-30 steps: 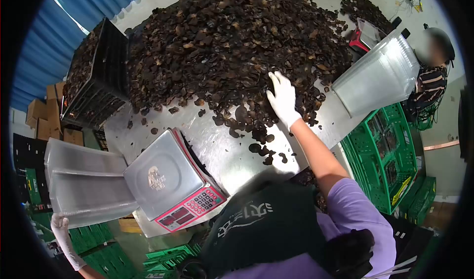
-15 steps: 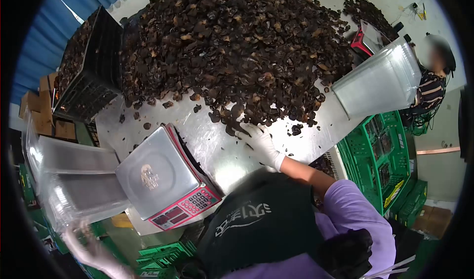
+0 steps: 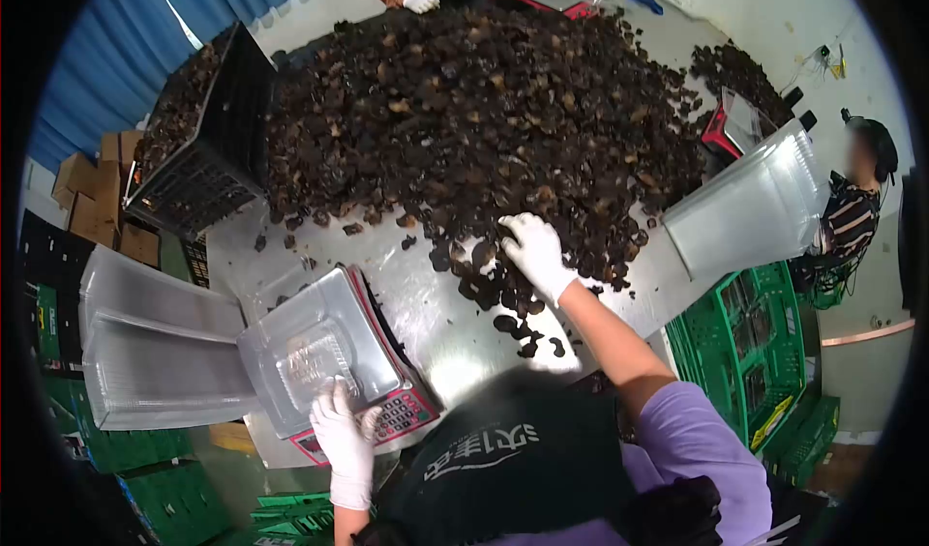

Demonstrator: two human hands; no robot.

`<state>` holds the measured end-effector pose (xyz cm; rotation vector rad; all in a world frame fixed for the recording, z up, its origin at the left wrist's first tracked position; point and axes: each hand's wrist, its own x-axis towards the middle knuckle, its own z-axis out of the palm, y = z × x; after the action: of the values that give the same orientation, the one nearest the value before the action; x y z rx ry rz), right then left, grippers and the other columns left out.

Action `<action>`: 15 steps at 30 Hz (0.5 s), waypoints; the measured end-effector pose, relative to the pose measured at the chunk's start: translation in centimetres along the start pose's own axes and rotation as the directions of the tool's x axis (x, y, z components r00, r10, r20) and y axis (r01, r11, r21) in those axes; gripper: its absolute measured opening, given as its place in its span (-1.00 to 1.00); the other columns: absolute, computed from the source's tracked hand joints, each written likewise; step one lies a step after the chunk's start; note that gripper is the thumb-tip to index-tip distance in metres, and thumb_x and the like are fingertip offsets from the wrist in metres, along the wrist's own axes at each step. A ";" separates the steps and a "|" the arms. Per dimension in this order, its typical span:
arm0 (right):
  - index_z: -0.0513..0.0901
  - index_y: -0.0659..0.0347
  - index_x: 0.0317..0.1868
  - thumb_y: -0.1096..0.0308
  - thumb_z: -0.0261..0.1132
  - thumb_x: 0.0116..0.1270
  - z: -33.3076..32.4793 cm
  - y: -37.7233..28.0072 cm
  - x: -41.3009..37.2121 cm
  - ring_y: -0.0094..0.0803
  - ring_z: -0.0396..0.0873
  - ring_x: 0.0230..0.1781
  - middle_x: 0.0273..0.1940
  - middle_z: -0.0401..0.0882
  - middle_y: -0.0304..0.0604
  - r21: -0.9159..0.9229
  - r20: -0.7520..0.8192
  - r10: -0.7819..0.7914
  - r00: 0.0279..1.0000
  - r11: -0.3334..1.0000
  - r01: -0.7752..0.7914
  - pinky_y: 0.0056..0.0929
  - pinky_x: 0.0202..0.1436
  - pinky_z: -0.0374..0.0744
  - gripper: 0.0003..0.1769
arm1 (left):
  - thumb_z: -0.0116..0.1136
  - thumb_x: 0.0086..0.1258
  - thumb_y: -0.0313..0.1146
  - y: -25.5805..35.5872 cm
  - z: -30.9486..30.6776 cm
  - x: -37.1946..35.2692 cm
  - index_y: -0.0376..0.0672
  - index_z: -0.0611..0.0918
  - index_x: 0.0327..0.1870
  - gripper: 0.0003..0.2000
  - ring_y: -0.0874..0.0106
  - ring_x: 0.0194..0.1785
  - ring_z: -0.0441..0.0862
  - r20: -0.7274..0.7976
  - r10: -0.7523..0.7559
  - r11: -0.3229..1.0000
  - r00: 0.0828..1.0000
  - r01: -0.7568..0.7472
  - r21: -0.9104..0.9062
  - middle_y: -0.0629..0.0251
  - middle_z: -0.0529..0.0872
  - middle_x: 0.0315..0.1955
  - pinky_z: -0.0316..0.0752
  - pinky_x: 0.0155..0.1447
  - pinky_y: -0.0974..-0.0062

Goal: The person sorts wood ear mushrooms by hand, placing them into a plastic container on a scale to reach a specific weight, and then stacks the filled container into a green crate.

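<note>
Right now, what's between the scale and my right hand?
Head view: mostly bare steel table between the scale and your right hand, with a few loose mushroom pieces near the hand.

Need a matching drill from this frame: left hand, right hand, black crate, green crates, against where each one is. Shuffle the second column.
Column 1
1. left hand
2. right hand
3. black crate
4. green crates

Column 2
A. beside the table, on the right
B. touching the clear tray that sits on the scale
C. tilted at the far left side of the pile of dark pieces
D. on the near edge of the pile

Pairs: 1-B, 2-D, 3-C, 4-A
</note>
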<state>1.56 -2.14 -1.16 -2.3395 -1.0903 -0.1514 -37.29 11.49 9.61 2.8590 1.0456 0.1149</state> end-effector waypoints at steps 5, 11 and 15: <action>0.63 0.06 -0.01 0.39 0.27 0.11 2.5 -1.5 -3.1 -0.27 0.49 -0.05 -0.09 0.55 -0.19 -0.207 0.125 -0.077 0.989 0.973 0.102 -0.28 -0.02 0.38 -0.63 | 0.36 0.12 -0.34 5.3 -1.9 1.4 -0.20 0.54 0.10 -0.53 0.07 0.17 0.45 -0.050 0.173 0.962 0.984 -0.180 -0.204 0.04 0.53 0.08 0.34 0.25 0.17; 0.66 0.06 -0.17 0.44 0.27 0.07 -0.2 -0.2 -11.2 -0.31 0.47 0.01 -0.07 0.54 -0.26 -0.044 -0.017 -0.104 0.994 0.994 0.103 -0.24 0.03 0.37 -0.74 | 0.31 0.15 -0.28 9.4 4.4 3.6 -0.29 0.47 0.19 -0.44 0.04 0.20 0.45 0.210 0.400 0.870 0.892 -0.298 -0.392 0.01 0.50 0.16 0.38 0.26 0.18; 0.62 0.03 -0.11 0.39 0.24 0.14 -3.5 1.0 -14.3 -0.26 0.48 0.06 -0.05 0.54 -0.22 -0.056 0.053 0.015 0.998 0.998 -0.012 -0.17 0.13 0.35 -0.74 | 0.30 0.16 -0.23 13.0 9.4 5.0 -0.36 0.35 0.31 -0.30 0.02 0.32 0.38 0.378 0.355 0.934 0.855 -0.343 -0.101 -0.12 0.38 0.27 0.39 0.27 0.23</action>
<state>-6.80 -14.16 -3.28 -2.4127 -1.1084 -0.1158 -24.14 4.25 1.98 2.8365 0.4391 -0.3986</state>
